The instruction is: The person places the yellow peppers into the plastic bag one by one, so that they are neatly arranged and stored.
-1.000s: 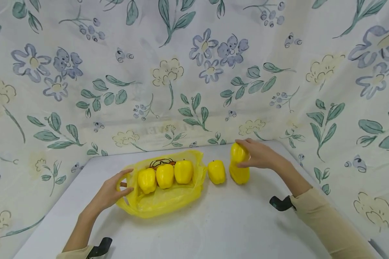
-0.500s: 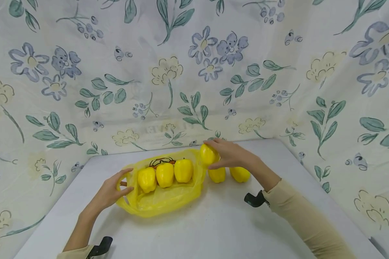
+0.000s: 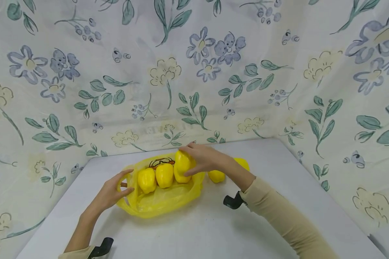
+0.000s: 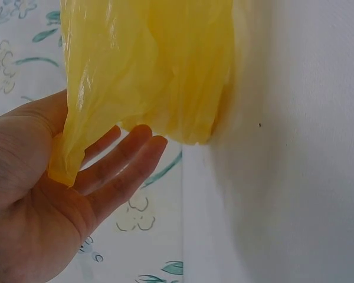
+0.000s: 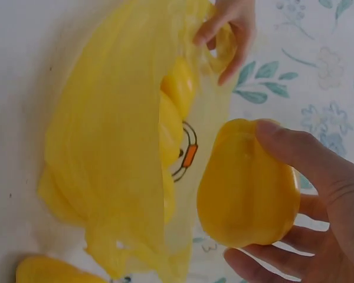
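My right hand [image 3: 209,158] grips a yellow bell pepper [image 5: 248,188] between thumb and fingers. It is over the right part of the yellow plastic bag [image 3: 168,205], whose mouth is spread wide. Inside the bag a left bell pepper [image 3: 147,180] and a middle bell pepper [image 3: 164,175] stand in a row. The pepper at the row's right end is largely hidden by the held one. At the bag's left end my left hand [image 3: 107,192] holds the handle loop, thumb and fingers spread apart; the film [image 4: 147,65] hangs across the palm in the left wrist view.
Right of the bag on the white table [image 3: 194,237] lie a nearer bell pepper [image 3: 216,176] and another bell pepper [image 3: 242,163], partly behind my right arm. A floral curtain [image 3: 194,90] surrounds the table at the back and sides. The bag bears a cartoon print [image 3: 162,163].
My right hand has carried a bell pepper leftward from the table's right side to over the bag. The left hand has stayed at the bag's left end.
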